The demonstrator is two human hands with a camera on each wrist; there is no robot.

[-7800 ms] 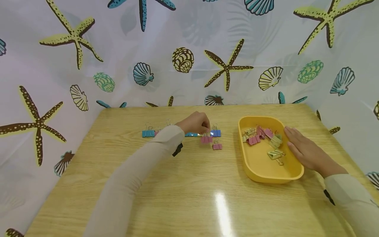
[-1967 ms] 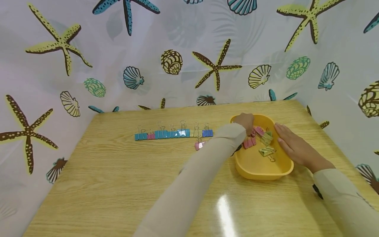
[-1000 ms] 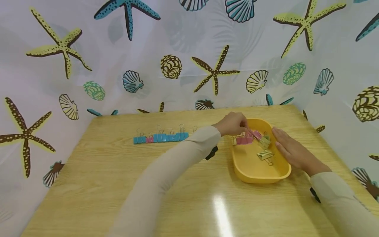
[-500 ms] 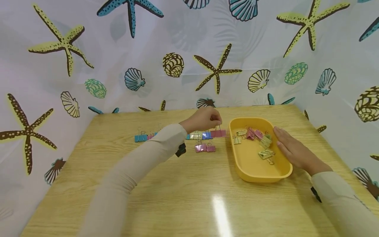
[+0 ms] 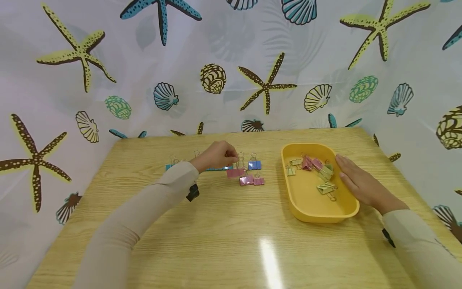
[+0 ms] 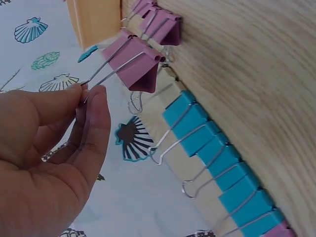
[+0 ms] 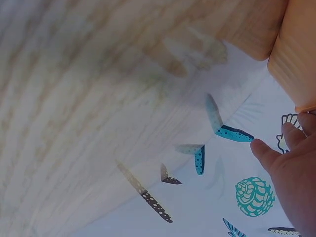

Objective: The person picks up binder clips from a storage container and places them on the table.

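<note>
My left hand pinches a large pink binder clip by its wire handles, between thumb and fingertips. In the left wrist view this pink clip hangs beside a row of teal binder clips. A blue binder clip stands at the row's right end, while my left forearm covers part of the row. Two smaller pink binder clips sit side by side in front of it. My right hand rests with straight fingers along the right side of the yellow tray.
Inside the tray lie several pink clips and pale green-yellow clips, mostly toward its back. A wooden table carries everything, with a patterned cloth of shells and starfish hanging behind and at the sides.
One pink clip was set down in front of the row. My left hand then reached into the tray, took out a large pink clip and carried it left. My right hand stays at the tray.
</note>
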